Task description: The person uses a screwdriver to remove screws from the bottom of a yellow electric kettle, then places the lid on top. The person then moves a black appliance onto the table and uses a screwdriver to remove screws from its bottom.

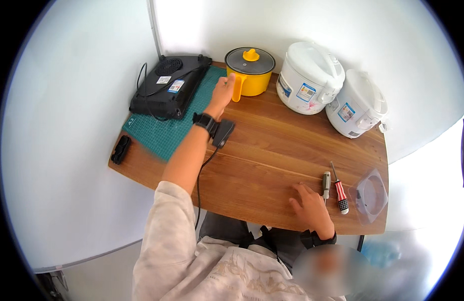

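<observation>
Yellow pot (257,85) stands upright at upper centre of the frame, lid (242,64) on; left hand (223,98) is at its handle (237,92), fingers curled, though whether they close right around it I cannot tell. Right hand (311,206), lower right, lies on the worktop (257,165), fingers loosely spread and holding nothing, near the grey screwdriver (326,183). Best handling, I judge: full wrap on the handle, pot level, lid seated.

Single head-worn fisheye view, angled downward across the nearby wooden table (262,165)
</observation>
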### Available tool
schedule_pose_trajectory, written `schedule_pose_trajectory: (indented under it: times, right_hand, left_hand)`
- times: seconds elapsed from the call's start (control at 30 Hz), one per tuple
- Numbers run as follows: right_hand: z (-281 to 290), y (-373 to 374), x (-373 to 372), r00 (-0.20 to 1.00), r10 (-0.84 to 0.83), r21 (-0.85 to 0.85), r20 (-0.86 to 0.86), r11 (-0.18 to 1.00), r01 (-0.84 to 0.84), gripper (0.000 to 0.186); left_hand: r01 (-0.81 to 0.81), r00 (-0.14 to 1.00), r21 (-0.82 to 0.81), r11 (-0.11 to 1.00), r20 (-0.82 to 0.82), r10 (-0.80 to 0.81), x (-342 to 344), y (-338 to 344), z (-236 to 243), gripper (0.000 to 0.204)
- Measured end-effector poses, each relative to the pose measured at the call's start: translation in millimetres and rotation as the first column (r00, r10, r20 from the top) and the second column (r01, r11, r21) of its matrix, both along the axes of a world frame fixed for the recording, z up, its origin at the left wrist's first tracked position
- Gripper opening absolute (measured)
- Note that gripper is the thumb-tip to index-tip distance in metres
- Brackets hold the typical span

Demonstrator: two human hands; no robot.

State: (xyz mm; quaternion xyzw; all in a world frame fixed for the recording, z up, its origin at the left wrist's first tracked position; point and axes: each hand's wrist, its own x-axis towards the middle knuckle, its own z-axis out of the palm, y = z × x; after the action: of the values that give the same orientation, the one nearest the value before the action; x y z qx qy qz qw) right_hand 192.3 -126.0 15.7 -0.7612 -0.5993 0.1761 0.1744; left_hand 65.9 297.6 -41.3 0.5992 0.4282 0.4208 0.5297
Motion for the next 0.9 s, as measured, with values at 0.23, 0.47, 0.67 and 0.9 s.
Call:
schedule_pose_trajectory:
  times: [0.23,0.47,0.67,0.9]
  right_hand:
    - [-11,-5,2,0.998,0.024,0.016,0.053,1.000,-0.024,0.042]
    - [-11,-7,-8,0.993,0.032,0.013,0.110,0.999,-0.033,0.042]
    - [-6,-10,-8,0.995,0.064,0.017,0.077,0.998,-0.065,0.044]
    - [-8,-14,-6,0.994,0.082,-0.026,0.071,0.996,-0.080,0.043]
  left_hand:
    - [-0.108,0.994,0.036,0.994,-0.025,0.109,-134,-52,24,0.022]
    - [-0.545,0.803,0.137,0.827,-0.197,0.562,-234,-23,-22,0.030]
    - [-0.332,0.925,0.056,0.942,-0.176,0.336,-222,-6,-33,0.038]
    - [-0.300,0.912,0.217,0.929,-0.221,0.346,-212,-14,-22,0.041]
